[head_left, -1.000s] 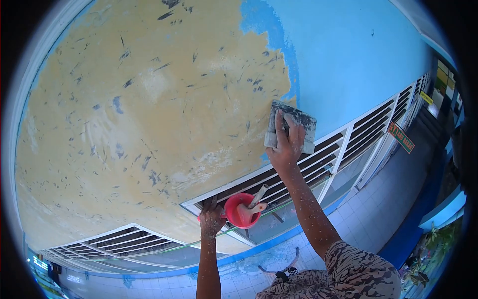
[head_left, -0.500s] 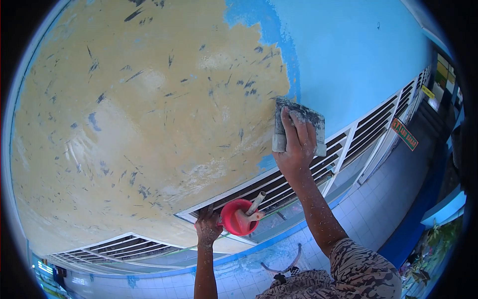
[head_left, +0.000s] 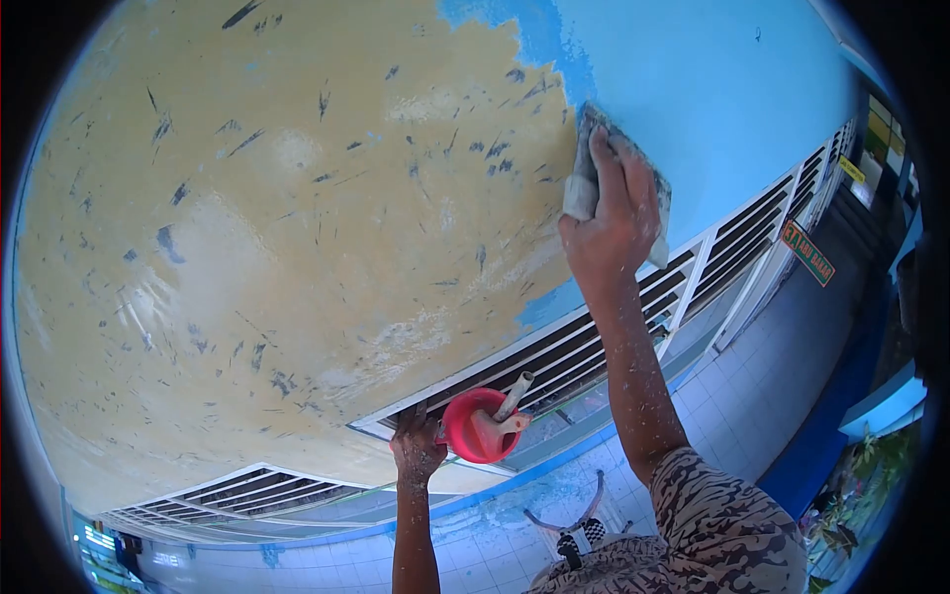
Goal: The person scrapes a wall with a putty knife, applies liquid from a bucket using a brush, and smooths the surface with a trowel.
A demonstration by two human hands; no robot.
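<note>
My right hand [head_left: 623, 213] is wrapped around a flat, grey-smeared putty applicator [head_left: 586, 188], pressed against the wall where tan meets blue. The applicator stands tilted, with its top corner on the darker blue strip. My left hand [head_left: 418, 450] is down by the louvred vent, its fingers at the frame and closed around the handle side of a red plastic dipper [head_left: 460, 436]. A pale-handled scraper [head_left: 513, 396] leans out of the dipper. Part of the left hand's grip is hidden. The tan wall [head_left: 297, 267] carries dark streaks and whitish patches.
White-framed louvre slats [head_left: 554, 366] run below the wall, with another vent [head_left: 237, 495] lower left. A hanging sign [head_left: 808, 253] juts out at the right. Pale floor tiles [head_left: 752, 396] lie below, and plants [head_left: 861, 485] stand at lower right.
My right hand has moved up and slightly right along the wall with the applicator, which has turned to a steeper tilt. The left hand and dipper have hardly moved.
</note>
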